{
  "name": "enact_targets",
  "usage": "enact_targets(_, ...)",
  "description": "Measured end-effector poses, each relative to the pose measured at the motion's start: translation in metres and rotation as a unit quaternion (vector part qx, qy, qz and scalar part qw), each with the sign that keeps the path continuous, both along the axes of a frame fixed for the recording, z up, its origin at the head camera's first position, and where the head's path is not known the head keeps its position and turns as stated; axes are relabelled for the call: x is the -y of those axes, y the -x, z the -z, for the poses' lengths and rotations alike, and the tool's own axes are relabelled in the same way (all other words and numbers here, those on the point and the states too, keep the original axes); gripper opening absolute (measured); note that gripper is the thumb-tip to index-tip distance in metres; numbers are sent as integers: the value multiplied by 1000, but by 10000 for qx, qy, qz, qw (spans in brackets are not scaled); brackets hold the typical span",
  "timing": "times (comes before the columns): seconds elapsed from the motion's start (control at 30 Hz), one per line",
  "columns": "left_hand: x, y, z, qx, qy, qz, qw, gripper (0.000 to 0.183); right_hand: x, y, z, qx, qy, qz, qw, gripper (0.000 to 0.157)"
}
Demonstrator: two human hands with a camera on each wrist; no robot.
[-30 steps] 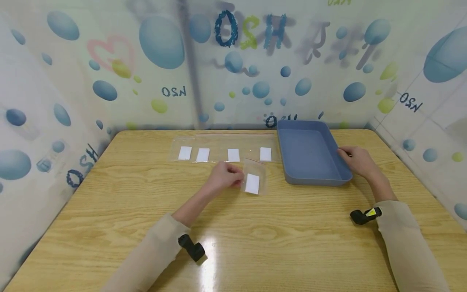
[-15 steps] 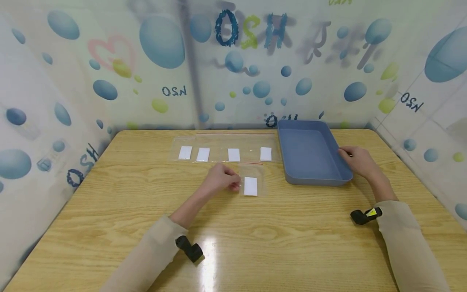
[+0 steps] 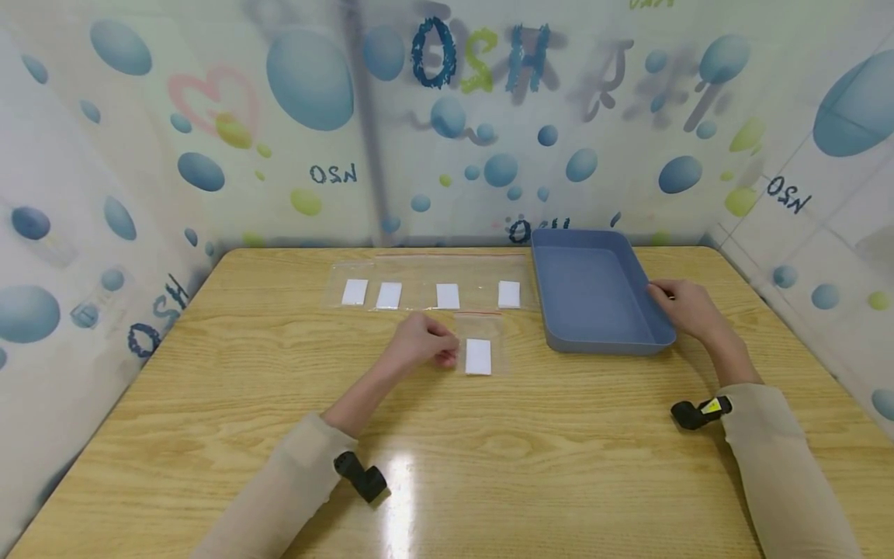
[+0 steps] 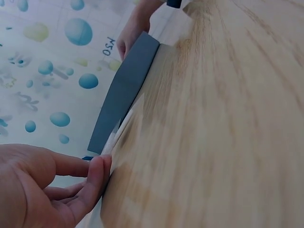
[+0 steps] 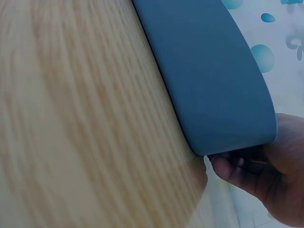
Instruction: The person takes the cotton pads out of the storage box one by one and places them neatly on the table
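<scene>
A small clear zip bag with a white card inside lies on the table, left of the blue-grey tray. My left hand pinches the bag's left edge between thumb and fingertips, low over the wood. In the left wrist view, the left hand has its thumb and fingers together at the bag's edge. Over at the tray's right side, my right hand holds the rim. The right wrist view shows that hand against the tray wall, some fingers hidden behind it.
Behind the small bag, several white cards lie in a row in clear bags along the table's back. A patterned wall rises behind the table. Black wrist cameras sit on both sleeves.
The small bag has shifted slightly left and toward me, turning from tilted to straighter. My left hand moved left with it. Right hand and tray stay put.
</scene>
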State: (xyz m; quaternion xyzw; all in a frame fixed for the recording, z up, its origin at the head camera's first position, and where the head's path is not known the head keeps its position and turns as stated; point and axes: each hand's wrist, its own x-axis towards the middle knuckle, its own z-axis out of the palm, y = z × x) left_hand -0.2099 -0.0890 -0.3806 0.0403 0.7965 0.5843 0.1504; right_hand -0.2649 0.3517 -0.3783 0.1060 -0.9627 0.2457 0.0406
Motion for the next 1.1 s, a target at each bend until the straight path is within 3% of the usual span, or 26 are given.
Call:
enact_targets(0.33,5,2,-2,293,-137,-11,9995,15,0,0,-2,106,44,47,9999,47)
enact_targets(0.63,9,1,-6,208,-63,48,9998,20,-3,-1,-3,161,176,256,9994,56)
enact_targets(0.97,14,1,-7,113,122,107,9998,24,4,-4,-17,67,578,491,9971,46)
enact_targets(1.1,16,1,-7,51,59,62,10000,25,8,-6,-23,-37,468,590,9972,46)
